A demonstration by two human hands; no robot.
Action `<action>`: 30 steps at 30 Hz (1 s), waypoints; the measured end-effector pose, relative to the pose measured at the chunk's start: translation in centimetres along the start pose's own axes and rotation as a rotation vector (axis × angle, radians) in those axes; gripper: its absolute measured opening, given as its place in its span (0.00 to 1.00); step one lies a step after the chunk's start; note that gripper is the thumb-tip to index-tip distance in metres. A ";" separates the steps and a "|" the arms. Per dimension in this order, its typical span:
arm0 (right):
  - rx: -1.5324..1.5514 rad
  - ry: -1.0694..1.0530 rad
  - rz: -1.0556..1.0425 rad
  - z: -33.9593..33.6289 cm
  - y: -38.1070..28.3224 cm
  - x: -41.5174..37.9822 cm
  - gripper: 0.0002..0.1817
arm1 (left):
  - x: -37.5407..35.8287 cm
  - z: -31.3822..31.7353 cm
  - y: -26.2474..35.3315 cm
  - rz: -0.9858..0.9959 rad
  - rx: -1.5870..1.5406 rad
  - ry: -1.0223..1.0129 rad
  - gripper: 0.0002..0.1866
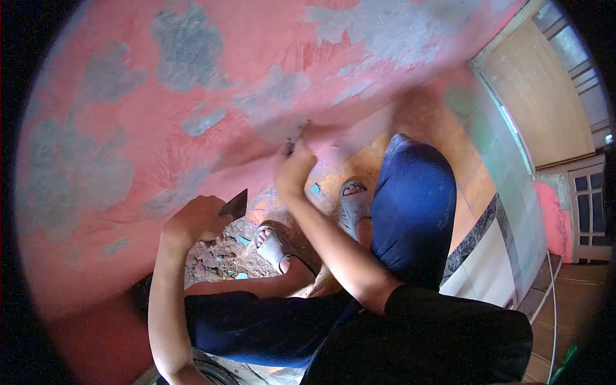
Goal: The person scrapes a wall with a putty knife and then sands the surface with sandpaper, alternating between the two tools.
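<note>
My left hand is closed around a putty knife, its dark flat blade pointing right, close to the lower part of the wall. Higher and further right, my right hand is also closed, up against the wall. A small dark bit shows at its fingers, but blur and shadow hide what it grips. The pink wall carries rough grey patches where the paint is gone or filled over.
Below the wall lie broken earth and rubble with turquoise paint flakes. My sandalled feet and bent blue-trousered knee are close by. Orange floor tiles, a wooden panel and a white cable are to the right.
</note>
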State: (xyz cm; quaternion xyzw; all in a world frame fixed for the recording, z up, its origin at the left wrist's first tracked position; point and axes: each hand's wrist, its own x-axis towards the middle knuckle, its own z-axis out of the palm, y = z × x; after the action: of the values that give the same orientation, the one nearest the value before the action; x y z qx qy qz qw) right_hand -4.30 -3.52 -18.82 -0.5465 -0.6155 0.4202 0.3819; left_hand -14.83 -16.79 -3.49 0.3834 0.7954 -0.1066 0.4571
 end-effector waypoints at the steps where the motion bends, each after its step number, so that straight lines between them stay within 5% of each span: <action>1: 0.052 -0.047 -0.033 -0.2 -1.6 -1.8 0.10 | 0.4 0.2 -0.3 0.032 0.032 -0.002 0.15; 3: 0.093 -0.092 -0.063 -0.2 -2.5 -3.6 0.09 | 0.7 0.3 -0.5 0.055 0.091 -0.017 0.15; 5: 0.213 0.104 -0.426 -0.2 -2.6 -3.9 0.09 | 0.7 0.3 -0.4 0.077 0.153 -0.024 0.15; 10: 0.001 -0.100 -0.143 -0.6 1.0 0.1 0.36 | 0.3 0.7 -1.4 0.086 0.126 0.032 0.15; 17: 0.037 -0.015 -0.535 0.7 0.2 -3.2 0.40 | -0.7 0.2 -0.6 0.011 0.128 0.007 0.16; 19: -0.066 -0.055 -0.258 -0.8 0.2 -1.2 0.38 | -1.5 0.3 -0.5 0.046 0.148 0.070 0.15; 22: -0.058 -0.045 -0.359 0.0 1.5 -0.3 0.39 | -2.1 0.2 -0.2 0.015 0.152 0.023 0.15; 27: 0.049 0.084 -0.707 0.9 -0.4 -3.6 0.35 | -1.8 0.2 -0.2 0.000 0.149 0.015 0.16; 30: -0.025 0.102 -0.402 -0.8 2.2 0.7 0.04 | -1.9 0.3 -0.8 0.012 0.170 0.037 0.16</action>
State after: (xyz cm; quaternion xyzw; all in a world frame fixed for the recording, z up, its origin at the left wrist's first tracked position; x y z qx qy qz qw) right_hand -2.85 -2.63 -20.60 -0.4380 -0.6973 0.2994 0.4819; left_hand -14.61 -18.48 -2.30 0.4275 0.7896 -0.1639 0.4085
